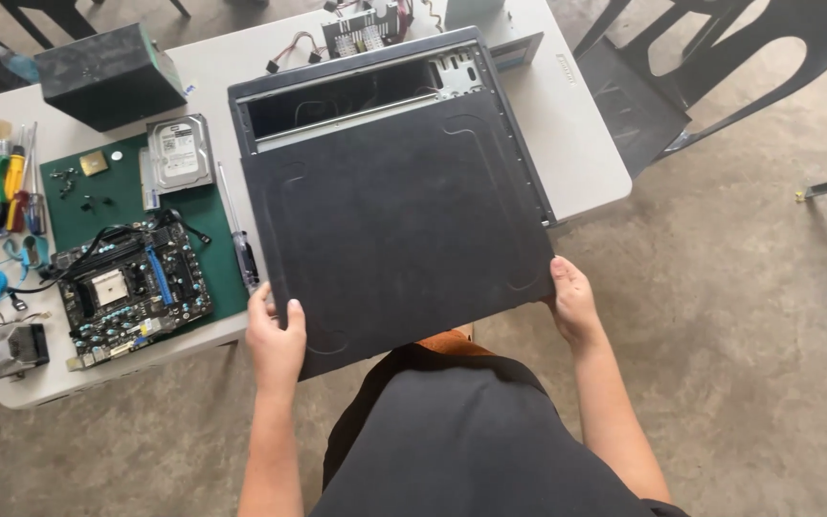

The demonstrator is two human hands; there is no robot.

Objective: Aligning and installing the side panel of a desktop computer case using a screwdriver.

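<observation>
We've got both hands clamped on the near edge of a flat, matte black metal side panel (399, 220) w/ stamped curved ridges: left hand (275, 340) wraps the near-left corner, thumb on top, right hand (574, 304) grips the near-right corner, and the panel lies over the open black computer case (366, 81) on the pale counter (581, 144), its near edge overhanging the counter. Left of it lie a slim screwdriver (239, 239), a green mat (208, 206) w/ a dense black motherboard (131, 287) and a silver rectangular hard drive (180, 151), plus a boxy dark power supply (107, 77) at far left.
</observation>
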